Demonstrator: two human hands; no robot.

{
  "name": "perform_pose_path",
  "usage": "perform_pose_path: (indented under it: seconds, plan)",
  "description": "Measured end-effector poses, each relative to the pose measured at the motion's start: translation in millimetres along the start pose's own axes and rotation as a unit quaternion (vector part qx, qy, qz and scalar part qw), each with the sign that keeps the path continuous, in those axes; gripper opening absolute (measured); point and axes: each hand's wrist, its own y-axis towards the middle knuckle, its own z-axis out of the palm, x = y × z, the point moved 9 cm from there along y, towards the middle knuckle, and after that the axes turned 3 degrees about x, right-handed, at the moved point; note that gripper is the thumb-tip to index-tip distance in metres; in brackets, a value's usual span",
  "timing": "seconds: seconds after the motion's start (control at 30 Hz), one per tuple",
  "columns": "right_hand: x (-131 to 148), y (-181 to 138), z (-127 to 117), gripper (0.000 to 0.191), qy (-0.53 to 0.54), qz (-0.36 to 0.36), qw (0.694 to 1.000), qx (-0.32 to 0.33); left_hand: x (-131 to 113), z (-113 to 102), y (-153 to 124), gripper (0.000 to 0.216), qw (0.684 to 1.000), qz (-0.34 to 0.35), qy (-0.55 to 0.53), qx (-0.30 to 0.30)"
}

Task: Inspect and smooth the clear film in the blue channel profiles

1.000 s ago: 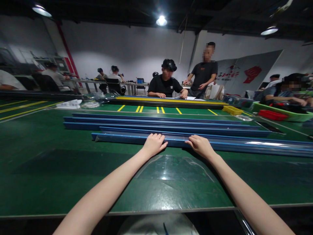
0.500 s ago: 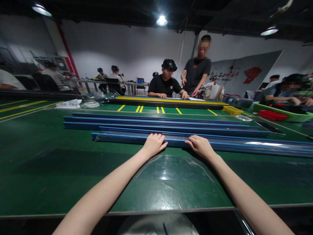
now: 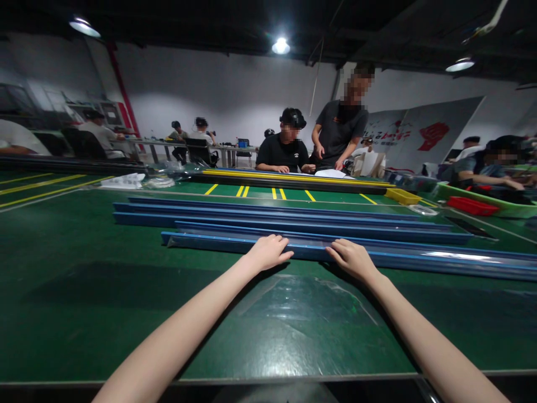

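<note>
A long blue channel-shaped rail (image 3: pixel 403 260) lies across the table in front of me, with a clear strip of film along its inside. My left hand (image 3: pixel 271 251) grips its near edge, fingers hooked over the rim and thumb on the near side. Farther right along the same edge, my right hand (image 3: pixel 350 256) holds it in a similar way, the thumb pointing inward. A short stretch of rail shows between both hands. Just behind lie more blue rails (image 3: pixel 201 219), parallel to this one. The undersides of my fingers are hidden.
A clear plastic sheet (image 3: pixel 302 299) lies on the green tabletop (image 3: pixel 75 341) between my forearms. Beyond are yellow and black strips (image 3: pixel 293 179), a yellow tray (image 3: pixel 403 196), a red tray (image 3: pixel 472 205) and a phone-like dark slab (image 3: pixel 474 226). Co-workers sit and stand across the table.
The view has tilted up slightly, so everything sits lower. My hands stay at the rail, with the right fingers a little looser. A standing co-worker opposite leans farther right.
</note>
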Motion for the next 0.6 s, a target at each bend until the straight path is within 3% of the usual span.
perform_pose_path:
  seconds: [0.27, 0.43, 0.6]
  plan:
    - [-3.5, 6.1, 7.4, 0.047, -0.002, 0.038, 0.998, 0.041, 12.7, -4.4, -13.6, 0.033, 1.000, -0.004, -0.007, 0.019]
    - [1.1, 15.1, 13.7, 0.050, 0.004, 0.039, 0.994, 0.100, 41.4, -5.0, -33.7, 0.030, 0.999, -0.039, 0.020, 0.033]
    - [28.7, 31.7, 11.5, 0.052, -0.001, 0.000, 0.992, 0.123, 73.3, -6.1, -51.1, 0.030, 0.996, -0.079, 0.030, 0.041]
